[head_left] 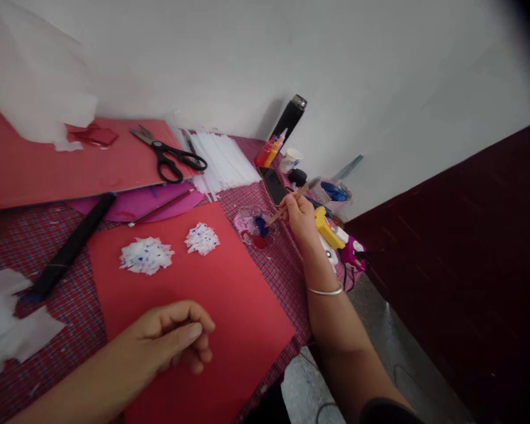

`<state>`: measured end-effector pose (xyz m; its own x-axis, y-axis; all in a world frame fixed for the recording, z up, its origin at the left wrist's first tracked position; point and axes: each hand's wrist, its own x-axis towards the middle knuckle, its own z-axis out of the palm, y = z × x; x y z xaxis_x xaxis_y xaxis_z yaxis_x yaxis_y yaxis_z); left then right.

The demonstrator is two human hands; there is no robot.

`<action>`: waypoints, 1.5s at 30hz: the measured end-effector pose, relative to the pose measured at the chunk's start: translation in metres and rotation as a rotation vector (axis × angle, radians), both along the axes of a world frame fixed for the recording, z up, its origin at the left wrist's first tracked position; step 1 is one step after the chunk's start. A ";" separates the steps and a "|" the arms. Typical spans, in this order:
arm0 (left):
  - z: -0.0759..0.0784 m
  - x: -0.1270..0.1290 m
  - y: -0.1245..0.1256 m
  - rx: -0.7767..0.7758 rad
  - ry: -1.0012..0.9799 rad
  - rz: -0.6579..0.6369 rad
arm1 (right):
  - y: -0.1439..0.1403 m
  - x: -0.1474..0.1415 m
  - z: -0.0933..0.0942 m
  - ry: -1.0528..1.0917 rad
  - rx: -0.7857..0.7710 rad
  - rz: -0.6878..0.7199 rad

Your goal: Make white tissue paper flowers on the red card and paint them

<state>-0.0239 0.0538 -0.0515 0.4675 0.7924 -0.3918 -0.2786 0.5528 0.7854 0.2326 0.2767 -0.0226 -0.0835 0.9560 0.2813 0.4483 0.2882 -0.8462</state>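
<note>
My right hand (299,219) is closed around a thin wooden stick (275,218). Its lower end touches or hovers just at the blue paint in a clear, flower-shaped palette (247,219), which also bears pink and red paint. Loosely curled, my left hand (183,335) hovers above a sheet of red paper (229,294) with nothing visible in it. Two white tissue-paper tufts with blue specks lie on that sheet: a larger tuft (146,255) on the left and a smaller tuft (202,238) on the right.
Black-handled scissors (170,156) rest on a red board (70,171). White strips (225,162), a phone (272,185), paint bottles (271,150), a paper cup (291,159) and a black flask (289,118) stand or lie near the wall. A yellow glue gun (328,227) sits beyond my right wrist.
</note>
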 end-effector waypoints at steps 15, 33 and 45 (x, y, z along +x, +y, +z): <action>0.015 0.002 -0.001 -0.025 -0.079 0.007 | -0.073 -0.062 0.009 0.358 -0.069 0.411; 0.016 0.003 0.000 -0.046 -0.049 0.004 | -0.100 -0.092 -0.010 0.222 -0.140 0.743; 0.016 0.003 0.000 -0.051 -0.052 0.004 | -0.100 -0.092 -0.011 0.238 -0.153 0.740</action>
<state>-0.0205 0.0538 -0.0350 0.4854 0.7738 -0.4071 -0.3208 0.5907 0.7403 0.1402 0.1765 -0.0337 -0.6668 0.7050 0.2416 -0.0123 0.3137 -0.9494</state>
